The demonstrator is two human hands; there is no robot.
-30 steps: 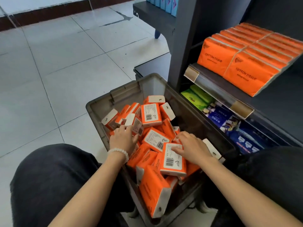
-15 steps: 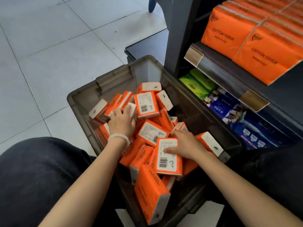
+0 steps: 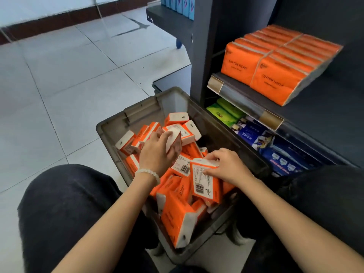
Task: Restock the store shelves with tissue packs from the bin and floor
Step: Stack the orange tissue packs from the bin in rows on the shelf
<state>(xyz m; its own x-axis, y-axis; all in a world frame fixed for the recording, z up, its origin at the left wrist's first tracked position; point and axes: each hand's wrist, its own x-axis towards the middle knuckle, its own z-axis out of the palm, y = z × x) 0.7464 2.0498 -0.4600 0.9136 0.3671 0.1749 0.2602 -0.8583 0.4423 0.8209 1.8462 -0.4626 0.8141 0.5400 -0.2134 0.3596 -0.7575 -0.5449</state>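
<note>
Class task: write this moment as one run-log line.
stage: picking from bin | left hand: grips orange tissue pack | right hand: grips barcode pack | shelf: partly stocked

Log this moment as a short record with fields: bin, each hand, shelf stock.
bin: grey bin on the tiled floor, holding a loose pile of orange tissue packs
left hand: left hand grips one orange pack lifted above the pile
right hand: right hand grips a pack with a barcode label, tilted up on the pile
upper shelf: two rows of orange cotton tissue packs
lower shelf: green packs and blue packs
</note>
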